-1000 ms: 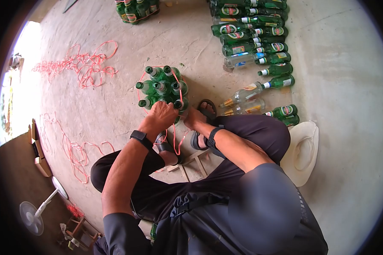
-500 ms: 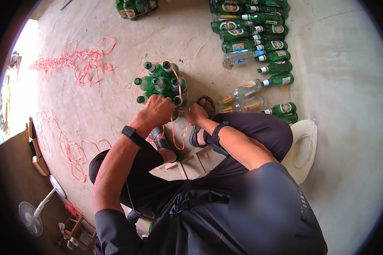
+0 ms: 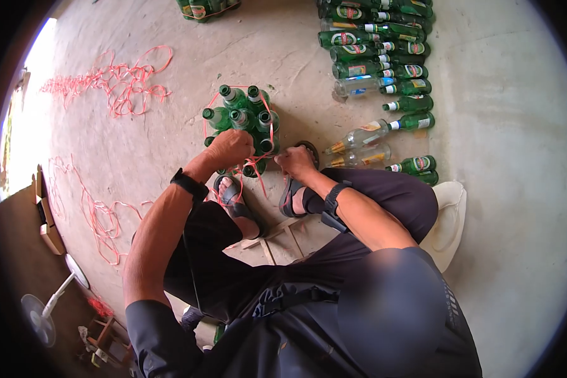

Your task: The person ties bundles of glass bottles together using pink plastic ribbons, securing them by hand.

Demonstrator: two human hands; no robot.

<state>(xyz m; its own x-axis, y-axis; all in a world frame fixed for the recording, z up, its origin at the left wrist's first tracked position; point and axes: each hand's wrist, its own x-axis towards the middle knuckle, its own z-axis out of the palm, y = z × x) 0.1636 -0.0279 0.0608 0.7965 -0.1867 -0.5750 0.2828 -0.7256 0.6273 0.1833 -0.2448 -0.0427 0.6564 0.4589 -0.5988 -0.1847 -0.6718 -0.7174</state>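
A cluster of green glass bottles (image 3: 233, 96) stands upright on the floor in front of my feet, with pink plastic string (image 3: 271, 126) looped around it. My left hand (image 3: 232, 147) is closed on the string at the near side of the cluster, above the bottle necks. Just right of the bottles, my right hand (image 3: 297, 162) pinches another stretch of the same string. Between the hands the string crosses over a near bottle, and a loose end hangs down. My left hand covers part of the nearest bottles.
Rows of bottles (image 3: 353, 53) lie on their sides at right. Another tied bundle (image 3: 198, 9) stands at the top. Tangled pink string (image 3: 116, 88) spreads over the floor at left. A white fan (image 3: 41, 315) is at lower left, a pale hat (image 3: 447, 217) by my right knee.
My hands have drawn slightly apart, pulling the string across the near bottle. The crossing of the string now sits close to the bottle necks. The view has shifted slightly.
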